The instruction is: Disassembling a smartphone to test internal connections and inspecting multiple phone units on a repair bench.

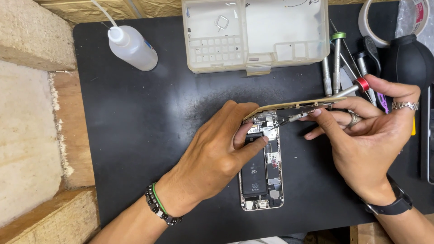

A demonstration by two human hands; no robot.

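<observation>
An opened smartphone body (264,180) lies on a black mat (135,113), its black battery and small metal parts exposed. Its screen panel (294,104) is lifted at the top end and tilts up toward the right. My left hand (217,153) rests over the phone's upper part, thumb on the battery, fingers under the lifted panel. My right hand (366,135) holds a small silver screwdriver with a red cap (343,92). Its tip points at the connector area near the phone's top, just below the raised panel.
A clear plastic parts box (255,34) stands at the back of the mat. A white squeeze bottle (133,47) lies to its left. Several screwdrivers and tweezers (337,63) lie at the right, beside a black rubber blower (409,58) and a tape roll (418,13).
</observation>
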